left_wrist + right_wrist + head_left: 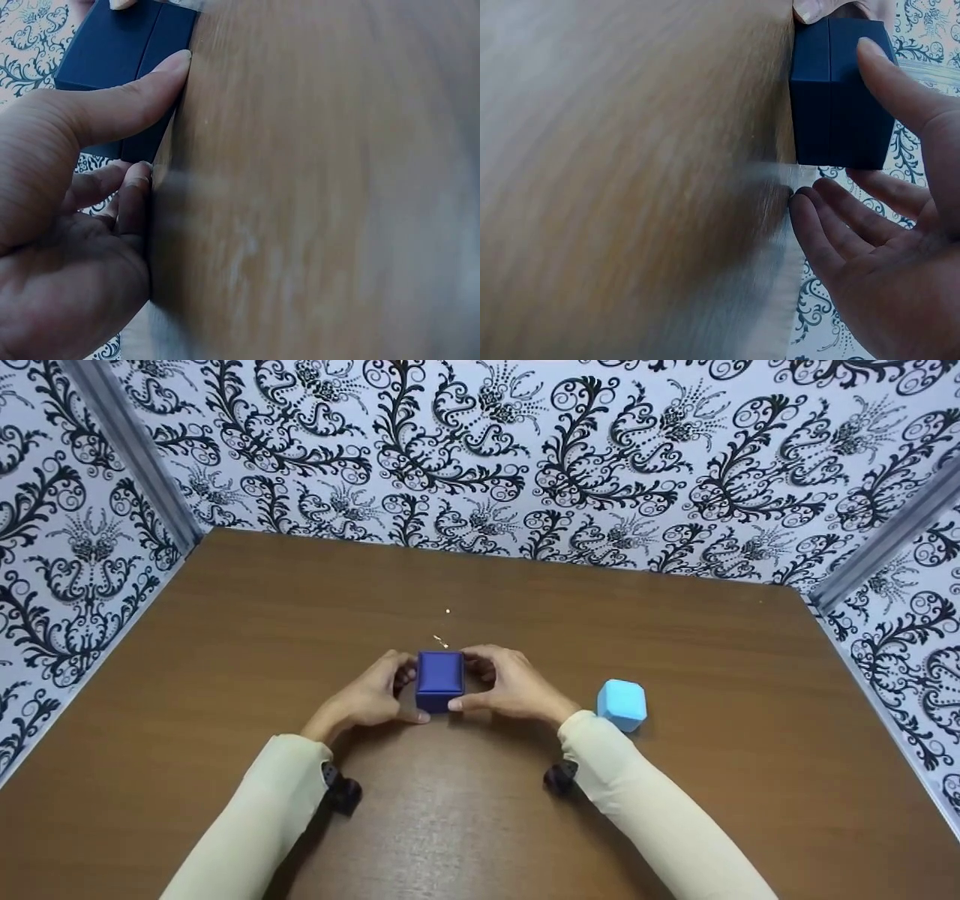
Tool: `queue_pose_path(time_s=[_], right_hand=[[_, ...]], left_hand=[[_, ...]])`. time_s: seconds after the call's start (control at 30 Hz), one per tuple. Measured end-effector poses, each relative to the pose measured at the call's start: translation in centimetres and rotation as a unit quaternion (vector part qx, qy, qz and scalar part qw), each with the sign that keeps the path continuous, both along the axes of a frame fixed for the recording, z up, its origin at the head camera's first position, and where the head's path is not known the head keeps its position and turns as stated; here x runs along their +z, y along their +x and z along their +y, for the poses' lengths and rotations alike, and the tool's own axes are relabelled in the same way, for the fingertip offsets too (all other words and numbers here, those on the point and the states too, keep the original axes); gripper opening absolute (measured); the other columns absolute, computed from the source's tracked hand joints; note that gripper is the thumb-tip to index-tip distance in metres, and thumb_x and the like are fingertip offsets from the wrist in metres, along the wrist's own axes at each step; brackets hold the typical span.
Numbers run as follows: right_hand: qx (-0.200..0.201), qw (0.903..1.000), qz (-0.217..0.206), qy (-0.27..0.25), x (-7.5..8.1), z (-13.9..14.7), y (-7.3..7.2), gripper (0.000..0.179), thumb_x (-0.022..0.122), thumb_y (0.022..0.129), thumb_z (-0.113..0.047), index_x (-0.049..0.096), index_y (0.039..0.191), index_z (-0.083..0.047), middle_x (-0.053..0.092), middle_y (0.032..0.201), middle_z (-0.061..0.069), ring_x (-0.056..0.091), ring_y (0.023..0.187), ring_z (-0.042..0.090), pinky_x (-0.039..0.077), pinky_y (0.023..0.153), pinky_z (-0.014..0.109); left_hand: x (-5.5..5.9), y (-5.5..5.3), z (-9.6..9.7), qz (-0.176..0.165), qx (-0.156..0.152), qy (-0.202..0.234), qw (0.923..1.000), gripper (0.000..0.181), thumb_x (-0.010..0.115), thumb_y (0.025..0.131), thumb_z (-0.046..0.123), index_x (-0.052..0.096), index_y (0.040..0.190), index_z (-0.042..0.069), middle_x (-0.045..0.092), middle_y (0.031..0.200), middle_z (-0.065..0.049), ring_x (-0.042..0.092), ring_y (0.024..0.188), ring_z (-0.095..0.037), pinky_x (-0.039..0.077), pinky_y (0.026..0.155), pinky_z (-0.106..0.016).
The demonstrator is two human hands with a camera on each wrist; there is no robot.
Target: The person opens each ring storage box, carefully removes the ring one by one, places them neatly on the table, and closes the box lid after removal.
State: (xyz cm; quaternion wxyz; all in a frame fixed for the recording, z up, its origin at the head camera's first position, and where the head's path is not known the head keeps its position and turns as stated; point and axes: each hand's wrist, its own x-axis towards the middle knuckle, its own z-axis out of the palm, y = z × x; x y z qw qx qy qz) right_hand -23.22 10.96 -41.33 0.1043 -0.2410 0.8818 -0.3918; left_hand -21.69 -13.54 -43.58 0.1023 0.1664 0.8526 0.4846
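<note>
A small dark blue jewelry box [440, 681] stands on the brown table with its lid closed. From the left, my left hand [373, 694] holds its lower part; in the left wrist view the thumb [161, 82] presses the front of the base. My right hand [514, 682] grips the box from the right. The right thumb [885, 67] lies against the front of the lid in the right wrist view, and the other fingers curl toward the box's side. Just behind the box lies a thin gold-colored piece [440, 641], too small to make out.
A light blue box [622, 705] with rounded edges sits to the right, near my right sleeve [622, 772]. Beyond the gold piece is a tiny pale speck [448, 611]. Patterned black-and-white walls [480, 457] border the wooden table [720, 780] at the back and sides.
</note>
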Motion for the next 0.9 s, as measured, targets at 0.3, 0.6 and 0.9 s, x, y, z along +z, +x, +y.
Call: queue_pose_path(time_s=[0.3,0.6,0.9], right_hand=[[0.006,1.0000,0.007,-0.002,0.0,0.1,-0.2,0.076,0.090,0.078,-0.031,0.058,0.138,0.001,0.066,0.124,0.012,0.063,0.113,0.024,0.049,0.099,0.037],[0.019,0.9977,-0.047,-0.046,0.6,0.0,-1.0,0.067,0.090,0.078,-0.021,0.061,0.133,0.004,0.070,0.119,0.015,0.066,0.110,0.028,0.050,0.099,0.039],[0.008,0.9806,-0.158,-0.115,1.3,-0.2,-1.4,0.056,0.085,0.081,-0.007,0.063,0.131,0.006,0.070,0.118,0.016,0.064,0.112,0.028,0.047,0.103,0.040]], left_hand=[[-0.1,0.0,-0.2,0.034,-0.020,-0.028,0.9988,0.069,0.093,0.071,0.010,0.054,0.124,-0.010,0.051,0.111,-0.017,0.049,0.108,-0.033,0.040,0.100,-0.048],[0.1,0.0,-0.2,0.034,-0.026,-0.037,0.9984,0.067,0.092,0.073,0.011,0.055,0.125,-0.008,0.051,0.110,-0.017,0.047,0.108,-0.034,0.039,0.100,-0.049],[0.1,0.1,0.0,0.032,-0.025,-0.043,0.9982,0.068,0.091,0.073,0.011,0.054,0.126,-0.009,0.051,0.110,-0.017,0.046,0.109,-0.035,0.037,0.101,-0.050]])
